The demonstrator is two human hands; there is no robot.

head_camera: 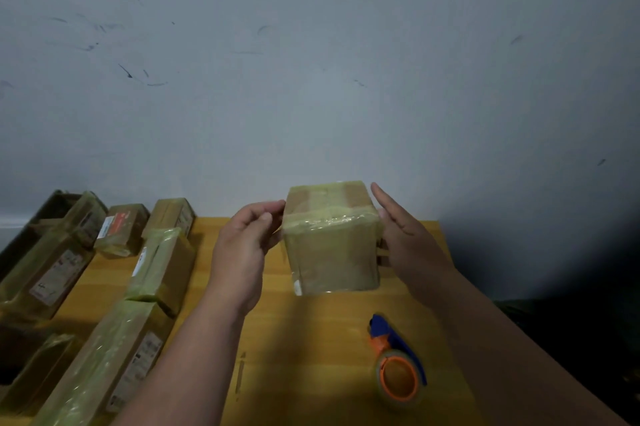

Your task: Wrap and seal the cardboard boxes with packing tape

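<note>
Taped cardboard box (pixel 332 238), yellowish film, between both hands

A small, roughly cubic cardboard box (pixel 332 238) sits in the middle of the frame, held above the worktop and tilted so its top and near face show. Yellowish clear packing tape covers the near face and bands the top edges; bare brown cardboard shows on top. A tape dispenser (pixel 398 363), blue with an orange core and a clear roll, lies lower right of centre. Several taped boxes (pixel 138 294), some with labels, lie along the left edge.
</note>
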